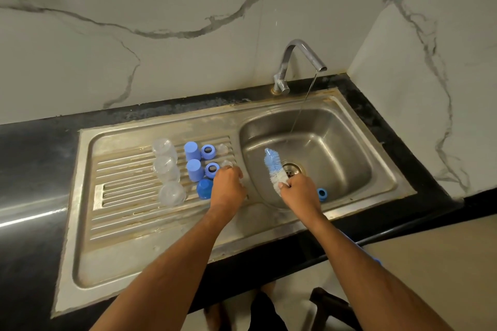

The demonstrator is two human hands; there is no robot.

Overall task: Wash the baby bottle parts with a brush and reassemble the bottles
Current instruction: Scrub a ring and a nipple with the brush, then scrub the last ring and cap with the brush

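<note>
right hand [298,187] grips brush [273,165] | left hand [228,185] on drainboard [129,223]

Stainless-steel sink [349,126], dull and water-stained, with ribbed metal drainboard [129,209]; polished chrome tap [298,54]; glossy black stone counter [32,169]; smooth veined marble wall [161,8]; clear plastic bottles [165,166]; matt blue plastic caps [193,161]; bristled brush [273,164].

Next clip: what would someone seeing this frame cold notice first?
Probably the blue-and-white bottle brush, held by the right hand over the sink basin beside the thin stream from the tap. Next, the rows of clear bottles and blue caps on the drainboard, where the left hand grips a clear part. One blue ring lies apart in the basin.
</note>
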